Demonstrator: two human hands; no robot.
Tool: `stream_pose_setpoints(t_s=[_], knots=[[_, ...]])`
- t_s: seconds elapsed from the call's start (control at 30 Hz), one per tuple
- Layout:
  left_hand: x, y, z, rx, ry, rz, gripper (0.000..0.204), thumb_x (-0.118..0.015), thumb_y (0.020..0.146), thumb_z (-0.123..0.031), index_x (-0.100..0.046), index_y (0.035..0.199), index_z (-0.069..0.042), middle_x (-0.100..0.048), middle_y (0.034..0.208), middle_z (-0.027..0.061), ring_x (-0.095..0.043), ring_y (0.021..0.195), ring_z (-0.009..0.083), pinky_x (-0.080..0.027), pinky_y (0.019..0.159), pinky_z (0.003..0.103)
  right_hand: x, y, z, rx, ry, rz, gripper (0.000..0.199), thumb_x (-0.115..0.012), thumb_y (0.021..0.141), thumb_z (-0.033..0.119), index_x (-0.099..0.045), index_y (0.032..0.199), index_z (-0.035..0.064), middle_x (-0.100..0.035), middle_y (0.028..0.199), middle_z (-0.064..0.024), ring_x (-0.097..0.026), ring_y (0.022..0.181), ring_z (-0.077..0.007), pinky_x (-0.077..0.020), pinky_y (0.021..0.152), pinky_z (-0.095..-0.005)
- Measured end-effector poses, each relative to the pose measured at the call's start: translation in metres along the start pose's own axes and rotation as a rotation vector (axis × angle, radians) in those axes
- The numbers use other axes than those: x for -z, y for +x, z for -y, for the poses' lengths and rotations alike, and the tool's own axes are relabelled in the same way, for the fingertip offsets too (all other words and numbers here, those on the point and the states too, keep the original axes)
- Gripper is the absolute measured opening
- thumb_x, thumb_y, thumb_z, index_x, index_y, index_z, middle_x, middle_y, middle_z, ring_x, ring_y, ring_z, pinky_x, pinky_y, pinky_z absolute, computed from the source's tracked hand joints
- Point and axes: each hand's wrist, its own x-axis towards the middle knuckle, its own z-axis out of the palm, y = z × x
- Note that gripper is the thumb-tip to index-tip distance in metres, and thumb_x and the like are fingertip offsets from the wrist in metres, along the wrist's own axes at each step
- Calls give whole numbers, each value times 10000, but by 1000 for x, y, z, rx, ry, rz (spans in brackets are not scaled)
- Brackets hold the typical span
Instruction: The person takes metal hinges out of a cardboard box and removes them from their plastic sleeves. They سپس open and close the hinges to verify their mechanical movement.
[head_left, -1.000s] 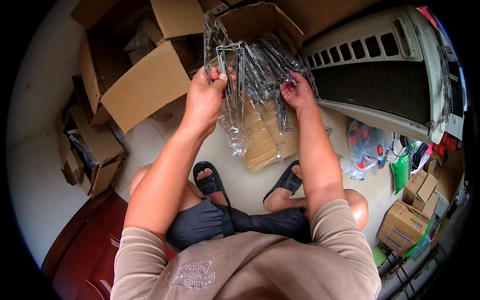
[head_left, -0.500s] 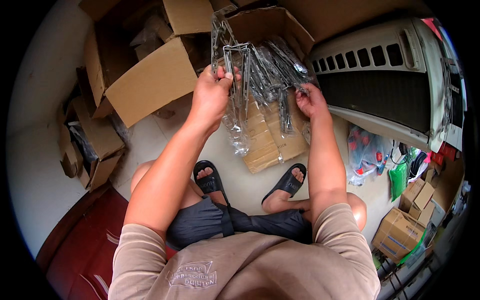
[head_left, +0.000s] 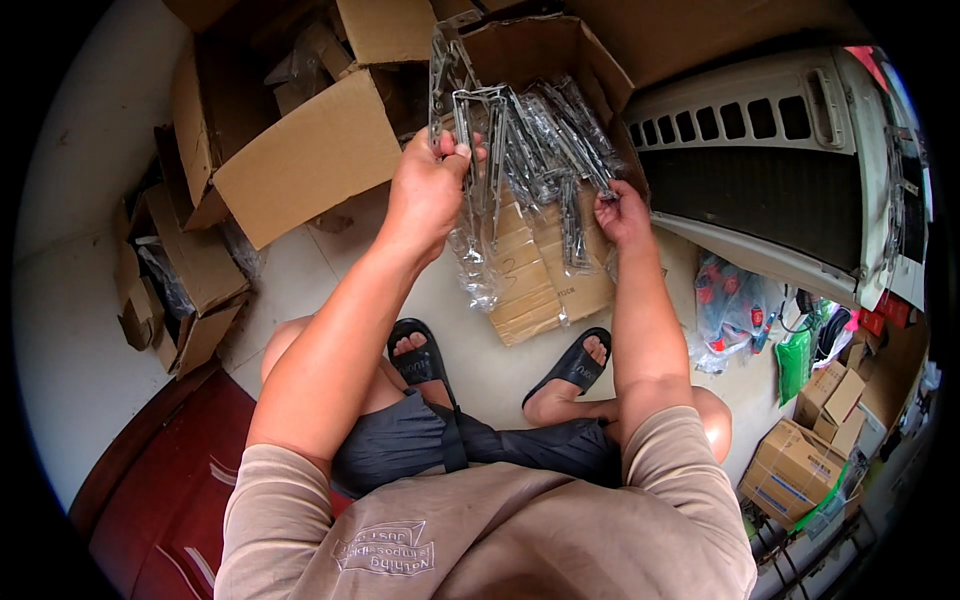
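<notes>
The open carton point(head_left: 520, 310) is plain brown; the metal brackets point(head_left: 570, 140) at it are silver-grey. To the carton's right, a casing point(head_left: 750, 250) is off-white with a row of dark slots point(head_left: 735, 120) and a blackish panel point(head_left: 750, 195). Below the carton, the sandals point(head_left: 425, 370) are black, the shorts point(head_left: 400, 445) dark blue-grey, the shirt point(head_left: 520, 530) taupe with whitish lettering.

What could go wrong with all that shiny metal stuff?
The metal frames in the left hand could slip and maybe land on the toes showing in the black sandals. The right hand, by the ends of the wrapped metal pieces, might get scratched. Those pieces lie jumbled close together, so they could snag on each other.
</notes>
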Motion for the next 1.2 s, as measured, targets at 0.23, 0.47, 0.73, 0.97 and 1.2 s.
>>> stream_pose_setpoints(t_s=[0.23,0.47,0.73,0.97,1.2], knots=[[1,0,1,1,13,-12,81,-559,1070,-43,-504,1039,-93,-685,1216,92,-673,1083,172,-565,946,382,-14,-17,-27,89,268,-61,174,-702,933,111,-660,1082,34,-687,1041,-123,-691,921,-276,-604,909,-384],[0,-3,4,-6,14,15,45,-559,1067,-39,-527,1072,-71,-682,1201,90,-672,1071,172,-578,934,379,-35,-16,-61,285,202,-390,278,-774,875,174,-657,1054,-4,-702,1057,-147,-702,1084,-342,-589,957,-428],[0,-6,0,0,15,4,76,-561,1062,-24,-567,1137,-29,-673,1157,77,-671,1062,166,-587,935,372,-81,-33,-75,663,-968,-798,568,-818,838,517,-756,1069,2,-754,1150,-253,-712,1088,-432,-548,961,-498],[4,-5,4,4,48,4,35,-560,1064,-29,-539,1076,-55,-666,1141,64,-672,1062,165,-581,916,358,-97,-34,-40,580,-1295,-766,439,-743,864,413,-800,949,-14,-765,1066,-265,-729,1021,-461,-559,931,-519],[7,1,11,9,84,7,52,-553,1059,-22,-541,1080,-68,-676,1143,62,-672,1071,154,-570,908,355,-71,-64,-55,478,-791,-721,377,-665,903,314,-777,843,-41,-787,868,-208,-775,792,-336,-587,809,-457]])
